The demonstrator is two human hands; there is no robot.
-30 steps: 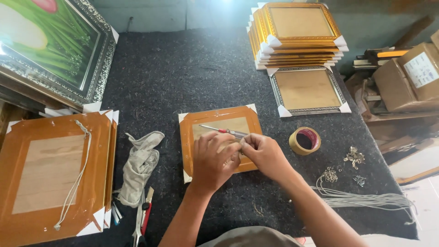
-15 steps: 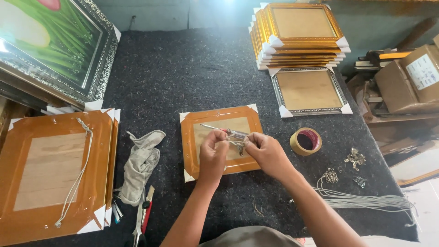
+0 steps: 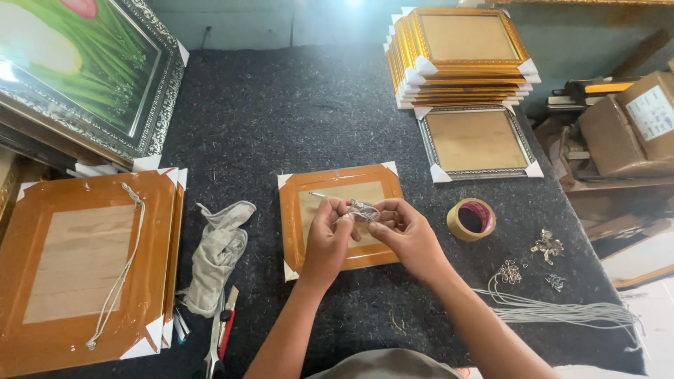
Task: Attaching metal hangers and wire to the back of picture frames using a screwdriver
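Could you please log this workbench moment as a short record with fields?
surface: dark felt-covered table
left hand: pinching a small metal piece
right hand: pinching the same piece
below hands: orange frame, back up
right of hands: tape roll, cords
left of hands: grey cloth
far right: stacked gold frames

Bright, even overhead light; glare at top edge; mostly sharp; wide-angle distortion.
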